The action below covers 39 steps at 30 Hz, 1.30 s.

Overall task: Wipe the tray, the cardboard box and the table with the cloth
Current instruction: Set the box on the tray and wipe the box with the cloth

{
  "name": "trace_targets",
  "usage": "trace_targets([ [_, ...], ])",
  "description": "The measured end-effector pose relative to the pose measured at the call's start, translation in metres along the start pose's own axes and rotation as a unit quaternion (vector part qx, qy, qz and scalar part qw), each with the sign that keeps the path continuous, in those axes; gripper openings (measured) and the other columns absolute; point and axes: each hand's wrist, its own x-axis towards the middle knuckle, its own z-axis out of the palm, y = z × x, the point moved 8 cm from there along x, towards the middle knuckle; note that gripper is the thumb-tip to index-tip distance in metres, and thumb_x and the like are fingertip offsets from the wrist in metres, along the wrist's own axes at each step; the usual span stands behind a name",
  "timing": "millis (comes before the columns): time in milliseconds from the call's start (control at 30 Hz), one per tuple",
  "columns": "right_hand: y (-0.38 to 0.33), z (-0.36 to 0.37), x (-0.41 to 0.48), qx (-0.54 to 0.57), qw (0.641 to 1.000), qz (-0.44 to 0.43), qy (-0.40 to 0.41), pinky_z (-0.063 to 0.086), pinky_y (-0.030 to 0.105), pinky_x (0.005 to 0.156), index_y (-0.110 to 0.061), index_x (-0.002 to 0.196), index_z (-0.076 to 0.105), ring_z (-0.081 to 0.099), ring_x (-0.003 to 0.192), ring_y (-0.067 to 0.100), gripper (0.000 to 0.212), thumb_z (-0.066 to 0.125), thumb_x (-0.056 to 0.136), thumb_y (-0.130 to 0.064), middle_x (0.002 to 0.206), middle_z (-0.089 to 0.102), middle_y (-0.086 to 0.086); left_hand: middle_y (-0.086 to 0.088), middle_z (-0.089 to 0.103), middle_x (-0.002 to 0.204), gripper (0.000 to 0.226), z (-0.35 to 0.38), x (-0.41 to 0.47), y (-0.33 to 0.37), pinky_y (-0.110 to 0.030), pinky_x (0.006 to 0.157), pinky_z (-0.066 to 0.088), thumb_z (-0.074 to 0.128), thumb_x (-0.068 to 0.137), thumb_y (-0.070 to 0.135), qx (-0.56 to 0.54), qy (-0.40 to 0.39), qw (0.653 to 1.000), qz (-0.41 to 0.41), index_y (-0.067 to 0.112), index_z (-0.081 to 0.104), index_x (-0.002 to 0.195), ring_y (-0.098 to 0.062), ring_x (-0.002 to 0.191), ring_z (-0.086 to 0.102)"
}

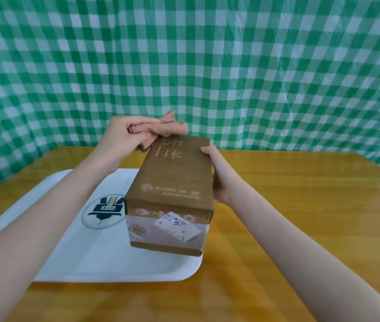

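A brown cardboard box point(175, 177) with white printing and a taped label on its near end is held above the white tray point(86, 256), its far end raised. My right hand point(219, 175) grips the box's right side. My left hand point(124, 135) clutches a bunched pink cloth point(168, 127) and presses it against the box's far top edge. The tray lies on the left part of the wooden table point(300, 205) and bears a dark round logo.
A green-and-white checked plastic sheet point(207, 66) hangs as a backdrop just behind the table's far edge. The table's right half lies bare beside the tray.
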Motion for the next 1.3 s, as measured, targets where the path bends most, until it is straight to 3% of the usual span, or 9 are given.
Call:
trace_targets([
  [167,0.022,0.041,0.010,-0.087,0.996,-0.011,0.019,0.045,0.036,0.076,-0.025,0.116,0.054,0.056,0.089,0.023,0.050,0.050,0.078,-0.056,0.108,0.057,0.003,0.012,0.074,0.091,0.056,-0.031,-0.023,-0.041,-0.042,0.081,0.056,0.052,0.085,-0.010,-0.015,0.013,0.998,-0.056,0.042,0.074,0.079,-0.003,0.093,0.067],
  [333,0.032,0.054,0.017,-0.113,0.993,-0.017,0.027,0.045,0.034,0.072,-0.027,0.118,0.055,0.061,0.101,0.024,0.051,0.046,0.078,-0.057,0.113,0.063,0.001,-0.008,0.073,0.099,0.038,-0.045,-0.028,-0.065,-0.059,0.084,0.051,0.055,0.084,-0.008,-0.022,0.038,0.997,-0.068,0.021,0.071,0.102,-0.031,0.099,0.066],
  [500,0.032,0.047,0.022,-0.100,0.993,-0.036,0.047,0.050,0.043,0.095,-0.025,0.129,0.049,0.062,0.104,0.022,0.046,0.044,0.087,-0.044,0.116,0.063,0.002,-0.010,0.072,0.103,0.038,-0.040,-0.023,-0.073,-0.049,0.079,0.054,0.055,0.082,-0.008,-0.020,0.013,0.997,-0.069,0.020,0.072,0.104,-0.028,0.097,0.065],
  [633,0.012,0.045,0.016,-0.205,0.970,-0.107,0.073,0.041,0.041,0.103,-0.023,0.147,0.025,0.048,0.124,0.023,0.059,0.044,0.093,-0.035,0.144,0.041,0.002,-0.009,0.071,0.100,0.035,-0.050,-0.006,-0.075,-0.044,0.082,0.055,0.052,0.083,-0.009,-0.038,0.051,0.992,-0.107,0.015,0.070,0.100,-0.024,0.097,0.065],
  [733,0.000,0.053,0.010,-0.272,0.945,-0.172,0.059,0.036,0.042,0.109,-0.025,0.150,0.018,0.040,0.133,0.022,0.065,0.047,0.092,-0.034,0.153,0.029,-0.002,0.001,0.070,0.111,0.042,-0.049,0.009,-0.055,-0.044,0.074,0.053,0.051,0.086,-0.004,0.027,0.036,0.998,-0.035,0.030,0.072,0.099,-0.023,0.088,0.064],
  [800,0.001,0.057,0.009,-0.265,0.949,-0.164,0.039,0.042,0.042,0.105,-0.026,0.149,0.018,0.048,0.125,0.021,0.067,0.052,0.092,-0.029,0.148,0.034,-0.003,0.024,0.067,0.106,0.054,-0.038,0.005,-0.047,-0.026,0.072,0.050,0.051,0.085,-0.008,0.065,-0.008,0.998,0.024,0.043,0.070,0.093,-0.009,0.085,0.063],
  [900,0.003,0.057,0.009,-0.223,0.963,-0.147,0.025,0.046,0.041,0.100,-0.027,0.149,0.020,0.053,0.117,0.020,0.068,0.056,0.091,-0.022,0.148,0.035,-0.001,0.012,0.061,0.116,0.045,-0.023,-0.011,-0.058,0.000,0.086,0.039,0.051,0.082,-0.015,0.170,-0.019,0.981,0.096,0.019,0.069,0.106,-0.001,0.107,0.057],
  [1133,0.007,0.055,0.005,-0.177,0.972,-0.152,0.031,0.050,0.042,0.096,-0.029,0.148,0.024,0.053,0.118,0.021,0.066,0.055,0.092,-0.017,0.151,0.030,0.000,-0.003,0.062,0.122,0.044,-0.024,-0.008,-0.068,-0.025,0.101,0.043,0.051,0.077,-0.020,0.254,-0.040,0.952,0.167,0.006,0.071,0.106,-0.005,0.112,0.053],
  [1300,0.007,0.057,0.003,-0.145,0.977,-0.155,0.027,0.056,0.032,0.078,-0.026,0.149,0.023,0.060,0.089,0.009,0.065,0.053,0.093,-0.012,0.151,0.032,-0.001,0.009,0.057,0.118,0.045,-0.041,-0.010,-0.050,-0.001,0.094,0.036,0.051,0.076,-0.019,0.243,-0.015,0.952,0.183,0.009,0.072,0.104,0.001,0.111,0.052],
])
